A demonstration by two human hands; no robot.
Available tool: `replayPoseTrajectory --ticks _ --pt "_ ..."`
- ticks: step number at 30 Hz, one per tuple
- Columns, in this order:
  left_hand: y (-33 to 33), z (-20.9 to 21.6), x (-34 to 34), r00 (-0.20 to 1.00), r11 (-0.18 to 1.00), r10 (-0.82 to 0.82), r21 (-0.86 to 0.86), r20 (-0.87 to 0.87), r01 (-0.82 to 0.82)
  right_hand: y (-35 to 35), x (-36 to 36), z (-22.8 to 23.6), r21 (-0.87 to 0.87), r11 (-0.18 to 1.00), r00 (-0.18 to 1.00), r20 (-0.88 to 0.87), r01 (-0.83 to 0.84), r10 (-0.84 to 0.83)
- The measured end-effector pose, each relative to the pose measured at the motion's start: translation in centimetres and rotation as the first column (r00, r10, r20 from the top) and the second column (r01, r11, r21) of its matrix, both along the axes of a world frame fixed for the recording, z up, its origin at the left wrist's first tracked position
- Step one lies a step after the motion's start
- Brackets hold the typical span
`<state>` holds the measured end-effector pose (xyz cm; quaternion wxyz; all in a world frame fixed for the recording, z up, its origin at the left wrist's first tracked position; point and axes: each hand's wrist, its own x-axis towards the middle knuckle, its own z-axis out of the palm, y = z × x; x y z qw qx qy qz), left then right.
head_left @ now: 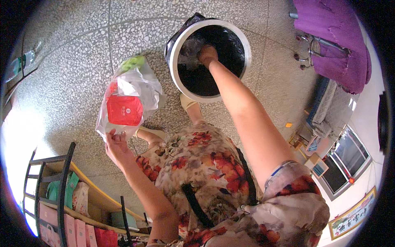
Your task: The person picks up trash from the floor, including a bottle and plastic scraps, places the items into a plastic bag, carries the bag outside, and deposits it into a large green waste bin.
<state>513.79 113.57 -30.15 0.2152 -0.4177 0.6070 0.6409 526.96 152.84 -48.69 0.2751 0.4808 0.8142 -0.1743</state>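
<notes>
My left hand (118,149) pinches the near edge of a clear plastic bag (153,88). Inside the bag are a red packet (124,110), some white crumpled wrapping and something bright green (133,62) at the far end. My right arm stretches forward, and my right hand (208,54) is down inside a round bin (174,70) with a white rim and a black liner (224,61). Its fingers are lost in the dark of the liner, so whether they hold anything is hidden.
Under me lies a speckled stone floor (74,74). A shelf rack (88,173) with bags and boxes stands at lower left. At the upper right is a purple-covered chair (335,45) with metal legs. A framed picture (352,214) hangs on the right wall.
</notes>
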Motion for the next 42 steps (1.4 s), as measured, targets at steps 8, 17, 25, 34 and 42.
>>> replayPoseTrajectory --ticks 8,17,25,34,42 --pt "0.4 0.0 0.4 0.998 0.998 -0.062 -0.022 -0.015 0.062 -4.2 -3.2 3.8 0.081 0.972 0.969 0.133 -0.22 0.208" --pt "0.9 -0.6 0.7 0.996 0.996 -0.086 0.006 0.004 0.086 -5.8 0.2 5.4 -0.062 0.815 0.817 -0.081 -0.576 0.571" --pt "1.1 0.3 0.0 0.996 0.995 -0.088 -0.043 0.007 0.089 -0.5 -2.1 2.5 -0.118 0.955 0.961 -0.083 -0.271 0.263" --pt "0.2 0.0 0.0 0.991 0.991 -0.132 -0.018 0.011 0.133 0.2 -0.5 -4.4 -0.113 0.953 0.945 -0.209 -0.28 0.252" --pt "0.0 -0.2 0.1 0.992 0.992 -0.128 -0.004 0.016 0.128 -1.2 -2.9 1.6 -0.137 0.956 0.966 -0.033 -0.26 0.258"
